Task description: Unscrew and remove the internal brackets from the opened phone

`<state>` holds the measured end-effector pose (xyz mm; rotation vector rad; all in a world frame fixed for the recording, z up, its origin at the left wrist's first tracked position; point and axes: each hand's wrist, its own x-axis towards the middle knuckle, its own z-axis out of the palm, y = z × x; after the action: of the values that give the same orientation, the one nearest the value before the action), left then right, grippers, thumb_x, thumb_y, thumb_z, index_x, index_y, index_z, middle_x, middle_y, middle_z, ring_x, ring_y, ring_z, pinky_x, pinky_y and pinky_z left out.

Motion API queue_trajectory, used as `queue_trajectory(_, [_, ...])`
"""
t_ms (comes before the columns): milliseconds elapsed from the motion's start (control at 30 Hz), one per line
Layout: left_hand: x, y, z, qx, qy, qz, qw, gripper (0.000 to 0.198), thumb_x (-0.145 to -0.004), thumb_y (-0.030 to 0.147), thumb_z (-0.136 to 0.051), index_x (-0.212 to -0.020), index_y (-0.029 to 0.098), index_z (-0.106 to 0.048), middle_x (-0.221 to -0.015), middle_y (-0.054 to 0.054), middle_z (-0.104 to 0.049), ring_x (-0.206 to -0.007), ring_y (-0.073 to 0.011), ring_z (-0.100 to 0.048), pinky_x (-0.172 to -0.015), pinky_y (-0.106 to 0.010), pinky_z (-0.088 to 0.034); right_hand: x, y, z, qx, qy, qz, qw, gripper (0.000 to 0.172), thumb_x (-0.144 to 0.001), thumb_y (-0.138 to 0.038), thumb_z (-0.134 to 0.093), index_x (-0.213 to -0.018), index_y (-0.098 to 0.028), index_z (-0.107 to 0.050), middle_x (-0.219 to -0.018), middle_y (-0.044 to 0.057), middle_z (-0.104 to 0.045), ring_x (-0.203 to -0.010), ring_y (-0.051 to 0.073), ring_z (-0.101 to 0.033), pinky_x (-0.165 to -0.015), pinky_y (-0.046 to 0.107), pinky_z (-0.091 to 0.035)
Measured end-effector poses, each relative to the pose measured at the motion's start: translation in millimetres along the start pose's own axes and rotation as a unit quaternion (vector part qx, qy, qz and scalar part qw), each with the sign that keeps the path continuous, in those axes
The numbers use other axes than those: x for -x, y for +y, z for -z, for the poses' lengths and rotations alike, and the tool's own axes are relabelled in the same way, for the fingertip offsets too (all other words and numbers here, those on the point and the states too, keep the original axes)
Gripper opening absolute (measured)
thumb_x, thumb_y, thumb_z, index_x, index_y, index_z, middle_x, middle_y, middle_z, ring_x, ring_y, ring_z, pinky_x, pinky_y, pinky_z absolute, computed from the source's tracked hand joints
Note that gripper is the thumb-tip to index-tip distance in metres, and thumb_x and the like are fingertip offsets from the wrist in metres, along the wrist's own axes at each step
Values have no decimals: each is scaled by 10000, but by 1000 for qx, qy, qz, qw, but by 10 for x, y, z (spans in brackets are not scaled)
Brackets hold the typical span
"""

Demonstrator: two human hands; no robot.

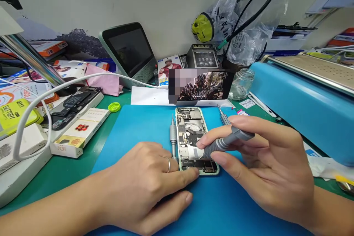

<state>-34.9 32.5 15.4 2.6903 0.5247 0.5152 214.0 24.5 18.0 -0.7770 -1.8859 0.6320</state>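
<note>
An opened smartphone (195, 138) with a pale green frame lies flat on the blue mat (132, 129), its inner parts bare. My left hand (152, 180) rests at its lower left, index fingertip on the bottom end, thumb apart below. In my right hand (276, 166), thumb and fingers grip a grey precision screwdriver (225, 143), slanted over the phone's lower right; its tip is hard to make out. A second grey screwdriver (173, 132) lies along the phone's left edge. Beyond my right fingers, a third screwdriver (223, 116) is partly hidden.
Behind the mat, another phone (204, 86) stands sideways with its screen lit and a white cable (91, 75) plugged in. Left are a green cap (114, 107), small boxes (83, 129) and another opened phone (74, 107). A glass jar (243, 84) and blue machine (298, 107) stand right.
</note>
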Motion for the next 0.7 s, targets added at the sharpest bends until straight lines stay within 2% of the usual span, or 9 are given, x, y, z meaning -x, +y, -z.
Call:
queue_trajectory(233, [-8, -3, -10, -3, -8, 19, 1000, 239, -1070, 299, -506, -1099, 167, -703, -714, -12, -672, -583, -205, -596, -544, -413, -340, 14, 64, -10, 4, -28, 19, 999, 689, -966, -76, -688, -1511, -434, -465, -1334, 45, -668, -1040, 193, -779, -836, 330, -735])
queue_trajectory(533, [-16, -16, -24, -15, 0, 17, 1000, 253, -1085, 332, -491, -1025, 184, -687, -716, -7, -676, -571, -202, -599, -546, -412, -338, 6, 73, -3, 6, -45, 26, 999, 702, -965, -60, -671, -1522, -420, -441, -1194, 28, -725, -1029, 186, -776, -826, 305, -735])
queue_trajectory(700, [-16, -17, -24, -28, -1, 10, 1000, 291, -1099, 344, -469, -1065, 171, -701, -710, -8, -684, -563, -202, -602, -537, -416, -339, 5, 85, 5, 15, -51, 33, 998, 689, -970, -72, -664, -1525, -411, -436, -1184, 25, -748, -1034, 185, -776, -799, 293, -728])
